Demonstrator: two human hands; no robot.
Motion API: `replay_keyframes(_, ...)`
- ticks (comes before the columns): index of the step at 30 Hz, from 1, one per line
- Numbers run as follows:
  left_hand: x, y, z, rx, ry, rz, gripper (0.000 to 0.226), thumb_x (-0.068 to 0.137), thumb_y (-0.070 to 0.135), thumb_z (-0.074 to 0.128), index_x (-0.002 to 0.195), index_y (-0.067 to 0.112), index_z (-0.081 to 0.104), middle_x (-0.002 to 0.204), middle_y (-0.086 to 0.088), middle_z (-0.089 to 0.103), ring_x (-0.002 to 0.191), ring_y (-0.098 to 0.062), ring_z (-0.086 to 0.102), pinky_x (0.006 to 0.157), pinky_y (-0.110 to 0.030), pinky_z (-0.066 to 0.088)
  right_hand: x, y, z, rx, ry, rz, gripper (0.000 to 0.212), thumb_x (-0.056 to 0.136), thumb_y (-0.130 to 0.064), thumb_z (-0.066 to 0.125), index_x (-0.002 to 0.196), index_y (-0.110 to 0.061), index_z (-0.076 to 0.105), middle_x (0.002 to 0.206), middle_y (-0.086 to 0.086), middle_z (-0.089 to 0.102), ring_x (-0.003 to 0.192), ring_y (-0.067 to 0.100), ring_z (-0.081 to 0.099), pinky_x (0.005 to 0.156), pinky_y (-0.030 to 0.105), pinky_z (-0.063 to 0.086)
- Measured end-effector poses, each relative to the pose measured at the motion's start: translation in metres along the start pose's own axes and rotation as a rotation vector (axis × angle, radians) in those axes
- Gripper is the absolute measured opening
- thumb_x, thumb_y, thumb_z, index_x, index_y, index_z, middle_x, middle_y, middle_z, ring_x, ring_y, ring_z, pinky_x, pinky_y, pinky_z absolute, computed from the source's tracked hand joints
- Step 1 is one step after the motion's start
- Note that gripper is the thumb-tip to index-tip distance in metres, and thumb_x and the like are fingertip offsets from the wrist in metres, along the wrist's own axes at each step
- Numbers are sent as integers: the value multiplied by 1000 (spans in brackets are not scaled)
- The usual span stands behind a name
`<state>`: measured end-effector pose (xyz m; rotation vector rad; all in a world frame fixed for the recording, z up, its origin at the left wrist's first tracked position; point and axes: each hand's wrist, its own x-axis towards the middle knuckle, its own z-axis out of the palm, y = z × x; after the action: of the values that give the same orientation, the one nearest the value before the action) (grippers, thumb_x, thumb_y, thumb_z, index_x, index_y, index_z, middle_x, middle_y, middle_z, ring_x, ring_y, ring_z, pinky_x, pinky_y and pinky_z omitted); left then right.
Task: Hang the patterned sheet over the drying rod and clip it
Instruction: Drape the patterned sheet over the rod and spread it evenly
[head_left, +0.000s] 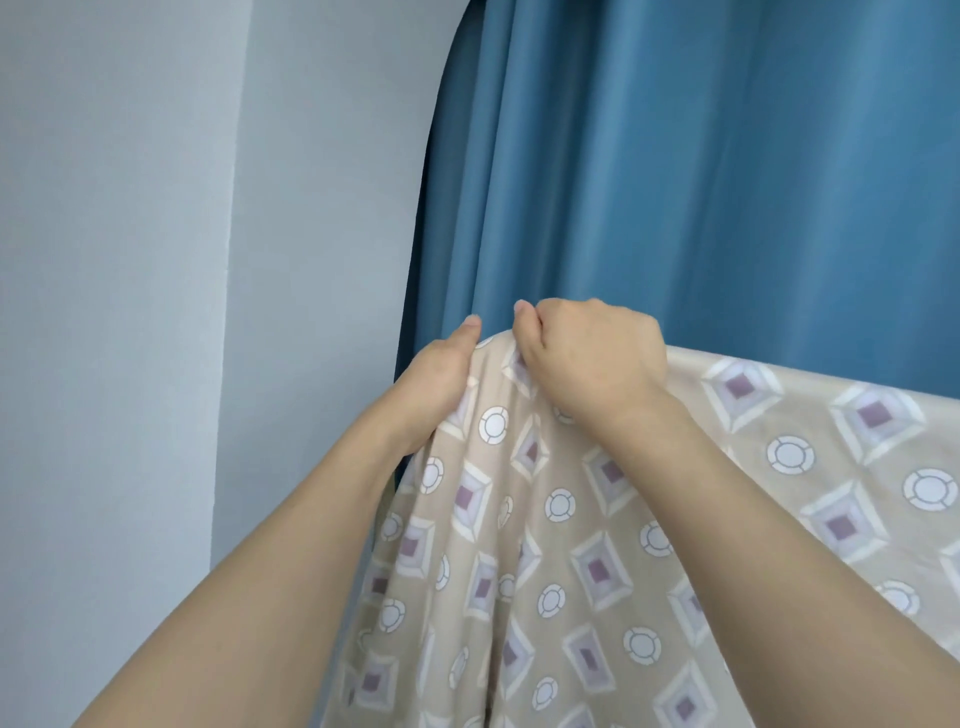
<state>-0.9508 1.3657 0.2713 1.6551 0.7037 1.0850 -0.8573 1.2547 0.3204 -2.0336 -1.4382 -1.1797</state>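
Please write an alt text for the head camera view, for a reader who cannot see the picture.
Two bare hands hold the top edge of a beige patterned sheet that hangs down in front of a blue curtain. The left hand grips the sheet's left end and the right hand pinches the fabric beside it. A pale wall is at left; no rod or clip is visible.

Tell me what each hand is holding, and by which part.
Both grip the patterned sheet at its top fold, near its left end: left hand at the end, right hand beside it.
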Motion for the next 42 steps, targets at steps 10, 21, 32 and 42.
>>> replay_keyframes(10, -31, -96, -68, -117, -692, -80, 49, 93, 61, 42, 133, 37, 55, 133, 11, 62, 124, -13, 57, 111, -41, 36, -2, -19, 1, -46, 99, 184, 49, 94, -37, 30, 56, -10, 44, 51, 2, 45, 47, 20, 38, 49, 27, 22)
replay_keyframes(21, -7, -120, -94, 274, -635, -57, 17, 98, 24, 58, 89, 11, 64, 87, -4, 71, 79, -17, 65, 71, -30, 51, -1, -24, 5, -90, 140, 240, 48, 91, -36, 31, 59, -5, 49, 54, 10, 52, 50, 26, 39, 57, 31, 31)
replay_keyframes(32, 26, -66, -76, 105, -176, 87, 11, 91, 9, 51, 82, 14, 55, 82, -4, 60, 76, -19, 53, 64, -30, 42, 2, -36, 2, -111, 136, 246, 49, 95, -38, 31, 56, -11, 44, 53, 2, 45, 49, 21, 37, 53, 30, 26)
replay_keyframes(42, -19, -82, -93, 392, -901, 2, 36, 79, 35, 71, 113, 23, 68, 108, 7, 73, 105, -17, 68, 100, -43, 49, -18, -73, 30, -174, 218, -91, 36, 95, -37, 35, 94, -19, 66, 94, 3, 58, 96, 29, 50, 94, 42, 27)
